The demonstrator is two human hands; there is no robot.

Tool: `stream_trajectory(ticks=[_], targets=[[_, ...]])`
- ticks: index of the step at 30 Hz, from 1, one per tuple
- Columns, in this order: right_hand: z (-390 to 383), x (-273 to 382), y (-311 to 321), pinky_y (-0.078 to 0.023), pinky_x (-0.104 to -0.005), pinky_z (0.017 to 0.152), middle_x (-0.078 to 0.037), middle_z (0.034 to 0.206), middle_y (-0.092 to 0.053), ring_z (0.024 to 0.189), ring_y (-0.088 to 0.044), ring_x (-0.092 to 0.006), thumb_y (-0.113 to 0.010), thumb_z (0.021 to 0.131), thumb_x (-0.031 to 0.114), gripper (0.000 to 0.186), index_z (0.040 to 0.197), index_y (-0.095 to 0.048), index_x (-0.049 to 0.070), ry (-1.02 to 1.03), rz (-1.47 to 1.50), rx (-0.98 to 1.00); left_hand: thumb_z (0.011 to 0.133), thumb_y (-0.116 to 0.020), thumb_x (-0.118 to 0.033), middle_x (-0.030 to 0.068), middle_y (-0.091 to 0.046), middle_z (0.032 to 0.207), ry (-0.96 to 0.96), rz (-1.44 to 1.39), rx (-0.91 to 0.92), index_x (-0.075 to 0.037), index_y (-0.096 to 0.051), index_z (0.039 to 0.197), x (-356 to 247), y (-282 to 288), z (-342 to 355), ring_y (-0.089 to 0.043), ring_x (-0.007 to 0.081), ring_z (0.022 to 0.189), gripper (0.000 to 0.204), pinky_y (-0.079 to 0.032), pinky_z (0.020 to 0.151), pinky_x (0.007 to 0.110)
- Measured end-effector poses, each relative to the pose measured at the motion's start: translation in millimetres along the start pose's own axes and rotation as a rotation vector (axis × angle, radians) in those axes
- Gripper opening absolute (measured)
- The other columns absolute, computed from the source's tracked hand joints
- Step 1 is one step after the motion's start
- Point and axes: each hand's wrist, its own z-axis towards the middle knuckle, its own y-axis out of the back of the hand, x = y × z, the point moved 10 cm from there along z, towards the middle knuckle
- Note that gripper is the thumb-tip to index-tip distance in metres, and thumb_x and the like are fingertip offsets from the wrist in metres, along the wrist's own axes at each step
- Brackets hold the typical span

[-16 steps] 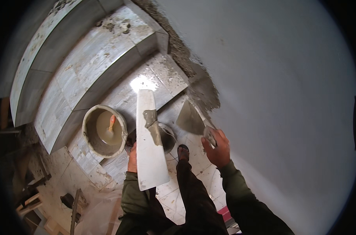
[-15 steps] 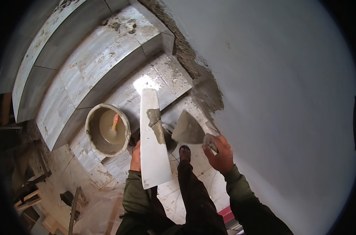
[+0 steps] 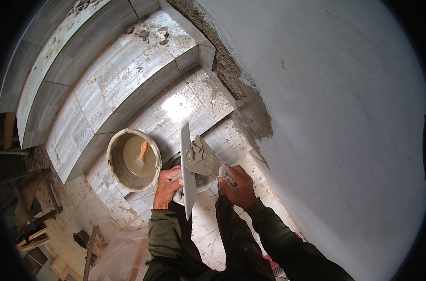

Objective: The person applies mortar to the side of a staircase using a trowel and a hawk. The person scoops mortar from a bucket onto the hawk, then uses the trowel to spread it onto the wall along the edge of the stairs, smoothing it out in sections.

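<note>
My left hand (image 3: 167, 188) is closed round the handle of a long white plastering float (image 3: 188, 182), now tipped nearly on edge. In my right hand (image 3: 240, 186) is the grip of a trowel, its blade carrying a lump of grey mortar (image 3: 203, 157). That loaded blade sits right against the float's right face; whether mortar touches both is hard to tell. Below them a second container (image 3: 204, 182) is mostly hidden by the float and hands. Right of the stairs, a patch of wet mortar (image 3: 256, 112) lies along the wall's lower edge.
Left of my hands stands a bucket (image 3: 111, 161) of cloudy water holding an orange-handled brush (image 3: 143, 149). Curved tiled steps (image 3: 124, 89) with mortar crumbs rise at the upper left. A grey wall (image 3: 344, 117) fills the right side. Plastic sheeting (image 3: 117, 255) and wood pieces lie lower left.
The float has turned from face-up to nearly edge-on. My right hand has brought the trowel left against it, and a lump of mortar now shows on the blade.
</note>
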Motion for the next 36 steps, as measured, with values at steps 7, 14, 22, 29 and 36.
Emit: stream_trajectory(ticks=[7, 14, 22, 29, 36], targets=[[11, -13, 0, -0.048, -0.0356, 0.072, -0.017, 0.093, -0.059, 0.084, -0.06, -0.0302, -0.067, 0.08, 0.013, 0.039, 0.115, -0.056, -0.002, 0.039, 0.054, 0.053, 0.064, -0.071, -0.016, 0.0071, -0.063, 0.083, -0.008, 0.174, 0.088, 0.004, -0.067, 0.099, -7, 8, 5, -0.056, 0.0159, 0.083, 0.041, -0.041, 0.083, 0.029], [37, -16, 31, -0.044, -0.0313, 0.072, -0.014, 0.087, -0.057, 0.079, -0.056, -0.0261, -0.06, 0.084, 0.013, 0.034, 0.114, -0.056, -0.003, 0.01, 0.084, -0.162, 0.066, -0.071, -0.01, 0.0052, -0.065, 0.084, 0.048, 0.33, 0.14, 0.002, -0.067, 0.103, -5, -6, 9, -0.056, 0.0125, 0.086, 0.039, -0.041, 0.083, 0.027], [67, -98, 31, -0.046, -0.0314, 0.074, -0.017, 0.087, -0.062, 0.081, -0.06, -0.0222, -0.06, 0.087, 0.024, 0.034, 0.107, -0.06, -0.004, -0.264, 0.165, -0.23, 0.07, -0.066, -0.002, 0.0022, -0.061, 0.082, 0.107, 0.241, 0.154, 0.003, -0.065, 0.105, 7, -6, 15, -0.054, 0.0087, 0.076, 0.035, -0.044, 0.07, 0.023], [104, -155, 24, -0.045, -0.0302, 0.077, -0.013, 0.086, -0.066, 0.081, -0.057, -0.0147, -0.06, 0.087, 0.032, 0.039, 0.106, -0.062, -0.002, -0.418, 0.211, -0.276, 0.07, -0.063, -0.004, 0.0035, -0.059, 0.083, 0.08, 0.245, 0.132, 0.004, -0.065, 0.104, 5, -3, 15, -0.055, 0.0093, 0.07, 0.035, -0.044, 0.062, 0.023], [59, -157, 42, -0.045, -0.0304, 0.078, -0.013, 0.088, -0.067, 0.084, -0.059, -0.0165, -0.059, 0.087, 0.033, 0.038, 0.107, -0.063, 0.0, -0.558, 0.101, -0.308, 0.071, -0.065, -0.002, 0.0064, -0.063, 0.087, 0.09, 0.194, 0.11, 0.004, -0.065, 0.105, 5, 9, 10, -0.057, 0.0117, 0.081, 0.034, -0.045, 0.076, 0.024]])
